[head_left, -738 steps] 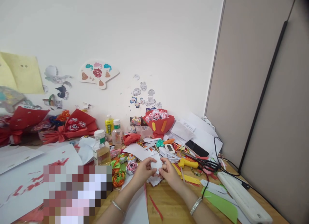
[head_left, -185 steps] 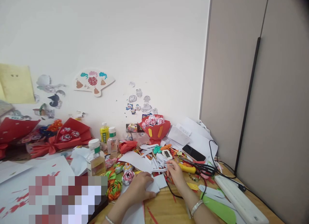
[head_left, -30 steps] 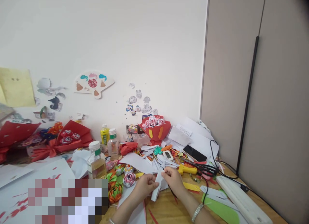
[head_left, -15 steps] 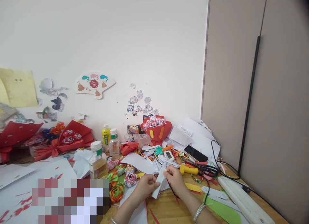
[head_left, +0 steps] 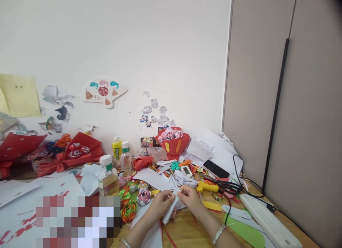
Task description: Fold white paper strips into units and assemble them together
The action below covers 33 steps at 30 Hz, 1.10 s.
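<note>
A narrow folded strip of white paper (head_left: pixel 170 211) is held between both hands over the wooden table (head_left: pixel 184 230). My left hand (head_left: pixel 161 204) pinches it from the left side, with some fingertips showing beneath it. At the upper end, my right hand (head_left: pixel 190 199) has thumb and forefinger closed on the strip. Just beyond the hands lies a heap of white paper strips (head_left: pixel 184 179). The yellow glue gun (head_left: pixel 207 186) rests right of my right hand, and a pink-and-white paper flower (head_left: pixel 144 197) lies left of my left hand.
A bottle of pale liquid (head_left: pixel 109 180) stands at left, with more bottles behind it. A red-wrapped bouquet (head_left: pixel 173 144) is against the wall. To the right are a phone (head_left: pixel 216 168), black cables (head_left: pixel 231 187), a white power strip (head_left: pixel 269 219) and green paper (head_left: pixel 244 232).
The white strip looks narrower, folded over lengthwise. Both hands have drawn slightly nearer to each other, and the strip's lower end has shifted down and left.
</note>
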Motion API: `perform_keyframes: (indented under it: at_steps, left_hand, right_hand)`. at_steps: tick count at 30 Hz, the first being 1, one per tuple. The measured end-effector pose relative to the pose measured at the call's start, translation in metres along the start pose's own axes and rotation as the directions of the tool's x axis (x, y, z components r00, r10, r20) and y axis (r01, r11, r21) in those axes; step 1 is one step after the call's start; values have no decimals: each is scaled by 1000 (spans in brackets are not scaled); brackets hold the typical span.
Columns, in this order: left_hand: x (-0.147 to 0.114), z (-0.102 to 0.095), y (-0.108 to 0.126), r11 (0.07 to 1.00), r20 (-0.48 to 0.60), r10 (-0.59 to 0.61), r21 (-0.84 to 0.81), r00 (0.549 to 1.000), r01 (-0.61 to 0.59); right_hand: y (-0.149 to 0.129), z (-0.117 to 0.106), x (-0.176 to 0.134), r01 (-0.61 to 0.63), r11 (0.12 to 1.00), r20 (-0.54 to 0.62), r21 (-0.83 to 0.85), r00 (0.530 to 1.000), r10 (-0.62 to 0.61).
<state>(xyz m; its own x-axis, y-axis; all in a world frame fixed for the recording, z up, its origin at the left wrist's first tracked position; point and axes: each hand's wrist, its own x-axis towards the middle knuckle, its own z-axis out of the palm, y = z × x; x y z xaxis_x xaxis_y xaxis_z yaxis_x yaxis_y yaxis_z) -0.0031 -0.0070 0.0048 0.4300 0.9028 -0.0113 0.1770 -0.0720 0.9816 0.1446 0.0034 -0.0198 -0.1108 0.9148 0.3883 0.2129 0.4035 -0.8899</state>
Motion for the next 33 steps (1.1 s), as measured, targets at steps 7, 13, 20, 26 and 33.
perform_keyframes:
  at_steps: [7, 13, 20, 26, 33]
  left_hand:
    - [3, 1, -2, 1000, -47, 7, 17, 999, -7]
    - [0, 2, 3, 1000, 32, 8, -10, 999, -7]
    - [9, 0, -5, 997, -69, 55, 55, 996, -51]
    - [4, 1, 1, 999, -33, 38, 31, 999, -37]
    - [-3, -1, 5, 999, 79, -21, 41, 997, 18]
  right_hand:
    - [-3, 3, -1, -18, 1000, 21, 11, 1000, 18]
    - [-1, -2, 3, -19, 999, -41, 26, 999, 20]
    - [2, 4, 4, -85, 976, 38, 200, 996, 79]
    - [3, 8, 2, -91, 983, 72, 162, 994, 80]
    - [3, 2, 3, -76, 987, -6, 145, 997, 77]
